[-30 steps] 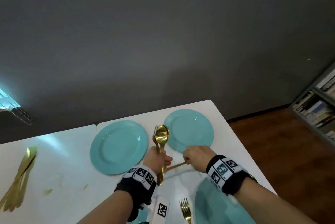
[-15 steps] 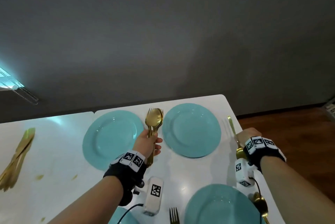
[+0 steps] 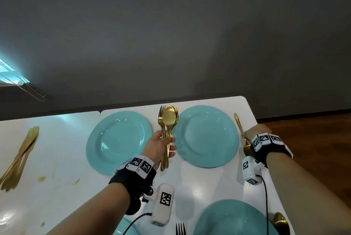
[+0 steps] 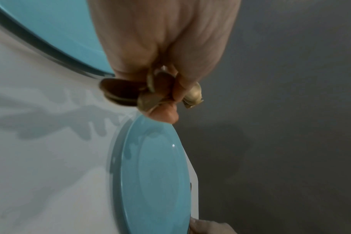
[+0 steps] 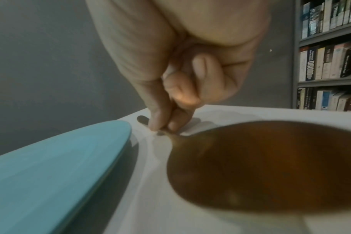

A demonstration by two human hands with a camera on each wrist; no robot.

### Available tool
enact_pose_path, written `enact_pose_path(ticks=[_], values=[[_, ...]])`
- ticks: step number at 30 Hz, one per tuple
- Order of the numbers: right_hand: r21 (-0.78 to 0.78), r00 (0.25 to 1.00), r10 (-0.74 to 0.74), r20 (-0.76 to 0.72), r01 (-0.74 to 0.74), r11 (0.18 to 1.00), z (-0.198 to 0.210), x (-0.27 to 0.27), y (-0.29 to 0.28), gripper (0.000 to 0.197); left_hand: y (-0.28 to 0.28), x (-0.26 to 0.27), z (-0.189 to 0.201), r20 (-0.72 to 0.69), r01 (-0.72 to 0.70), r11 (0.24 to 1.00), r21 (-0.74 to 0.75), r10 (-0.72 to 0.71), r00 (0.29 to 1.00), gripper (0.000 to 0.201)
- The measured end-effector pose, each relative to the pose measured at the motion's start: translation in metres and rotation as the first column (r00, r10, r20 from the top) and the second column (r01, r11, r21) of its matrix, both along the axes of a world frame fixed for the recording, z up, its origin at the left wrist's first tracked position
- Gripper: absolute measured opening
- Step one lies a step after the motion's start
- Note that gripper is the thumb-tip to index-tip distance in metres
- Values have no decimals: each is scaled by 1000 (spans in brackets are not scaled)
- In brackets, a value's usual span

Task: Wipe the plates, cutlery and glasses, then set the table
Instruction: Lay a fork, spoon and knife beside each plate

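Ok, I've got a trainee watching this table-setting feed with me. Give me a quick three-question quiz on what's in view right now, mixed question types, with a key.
1. True or false: the left hand holds a bundle of gold cutlery upright between the two far plates.
2. The right hand pinches a spoon. Where does the spoon lie? A) on a plate B) on the white table, right of the far right plate C) in the air above the floor
3. Fill in: the plates are ____ in colour.

Key: 1 true; 2 B; 3 blue (turquoise).
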State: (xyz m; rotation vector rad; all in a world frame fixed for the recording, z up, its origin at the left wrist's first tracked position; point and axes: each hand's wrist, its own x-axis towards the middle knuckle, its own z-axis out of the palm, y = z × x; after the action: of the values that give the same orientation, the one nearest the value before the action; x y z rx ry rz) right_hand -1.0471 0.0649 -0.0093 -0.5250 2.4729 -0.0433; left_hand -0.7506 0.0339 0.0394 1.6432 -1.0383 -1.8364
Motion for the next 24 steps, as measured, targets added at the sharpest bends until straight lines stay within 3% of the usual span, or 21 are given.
enact_pose_path(ticks=[19,22,24], values=[[-17,997,61,-47,-62,998,-1,0,-21,43,2,6,-9,14,-43,999,-13,43,999,12],[-46,979,174,-106,-179,983,18,7,-19,34,3,6,-9,12,-44,999,-4,44,999,12],[-237,945,283,-166,-317,918,29,21,-19,22,5,7,-9,21,-39,999,-1,39,999,12]])
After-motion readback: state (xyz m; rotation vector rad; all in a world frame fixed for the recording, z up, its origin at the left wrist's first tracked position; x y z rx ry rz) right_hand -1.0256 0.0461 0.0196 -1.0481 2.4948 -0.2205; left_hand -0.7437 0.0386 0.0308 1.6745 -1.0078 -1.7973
